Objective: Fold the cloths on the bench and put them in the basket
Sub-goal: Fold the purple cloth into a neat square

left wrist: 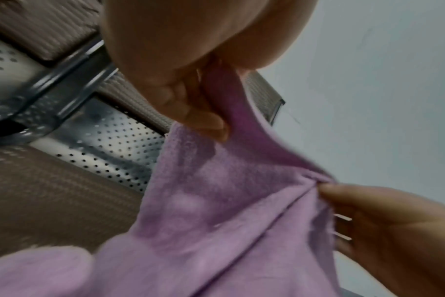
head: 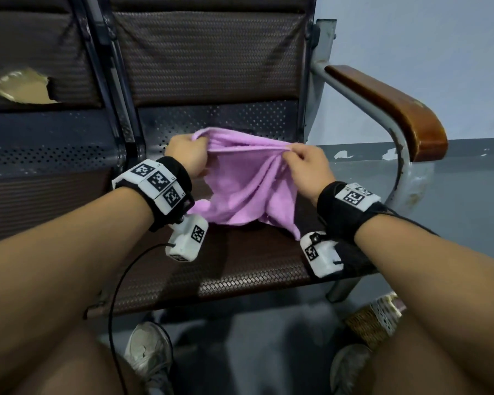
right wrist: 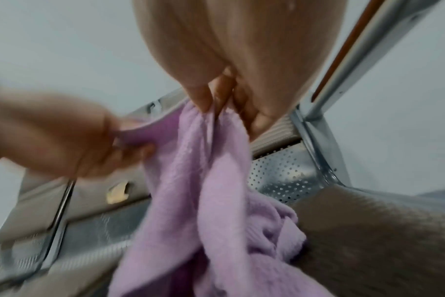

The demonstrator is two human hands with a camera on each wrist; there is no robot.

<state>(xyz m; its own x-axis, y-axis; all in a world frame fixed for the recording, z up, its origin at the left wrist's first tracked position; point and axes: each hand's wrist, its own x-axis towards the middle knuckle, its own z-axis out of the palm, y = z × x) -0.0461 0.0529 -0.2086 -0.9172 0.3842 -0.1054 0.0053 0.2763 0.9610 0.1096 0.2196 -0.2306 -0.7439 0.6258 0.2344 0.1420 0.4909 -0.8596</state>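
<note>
A lilac cloth [head: 246, 186] hangs bunched between both hands above the brown woven seat of the bench [head: 240, 269]. My left hand [head: 190, 152] grips its upper left edge; in the left wrist view the fingers [left wrist: 203, 118] curl round the cloth [left wrist: 216, 221]. My right hand [head: 303, 158] pinches the upper edge further right, with its fingertips [right wrist: 203, 102] closed on the cloth [right wrist: 191, 191]. The cloth's lower part rests crumpled on the seat. A woven basket [head: 374, 320] shows partly on the floor at the lower right, behind my right forearm.
The bench has a perforated metal back [head: 211, 121], a torn seat pad [head: 20, 86] at the left and a wooden armrest [head: 397, 109] at the right. A black cable [head: 120, 286] hangs from my left wrist. Shoes [head: 149, 352] stand on the floor below.
</note>
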